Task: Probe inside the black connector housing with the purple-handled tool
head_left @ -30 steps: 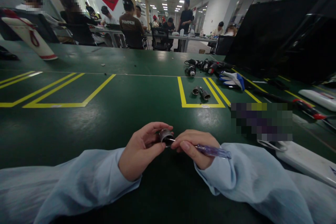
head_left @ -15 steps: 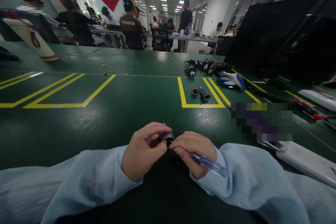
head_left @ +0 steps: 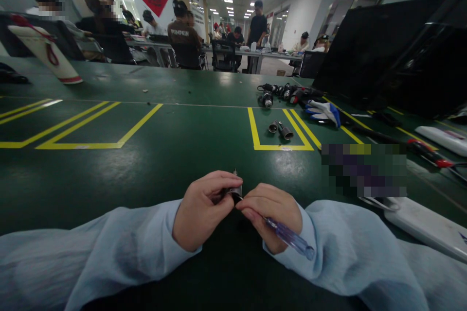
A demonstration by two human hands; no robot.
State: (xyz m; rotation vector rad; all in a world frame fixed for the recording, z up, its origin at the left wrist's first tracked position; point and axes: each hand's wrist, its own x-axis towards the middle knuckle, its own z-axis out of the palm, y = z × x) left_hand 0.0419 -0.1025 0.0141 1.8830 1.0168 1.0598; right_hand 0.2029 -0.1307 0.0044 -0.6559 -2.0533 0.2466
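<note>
My left hand (head_left: 200,209) is closed around a small dark metal cylindrical part (head_left: 235,189), mostly hidden by the fingers, with a thin pin sticking up from it. My right hand (head_left: 272,211) pinches a screwdriver with a clear purple handle (head_left: 290,238); its tip meets the part between my two hands. Both hands rest low over the green table (head_left: 164,155), close to its near edge. Pale blue sleeves cover both forearms.
Two loose metal parts (head_left: 280,129) lie in a yellow-taped box ahead. Further back are several dark parts (head_left: 282,91) and a blue-white glove (head_left: 323,111). A red-handled tool (head_left: 426,150) and white flat objects (head_left: 426,223) lie right. A black monitor (head_left: 383,43) stands behind; people sit at far tables.
The part has turned in my left hand, so its pin now points up. The screwdriver handle has swung lower toward my right sleeve. Both hands stayed in place.
</note>
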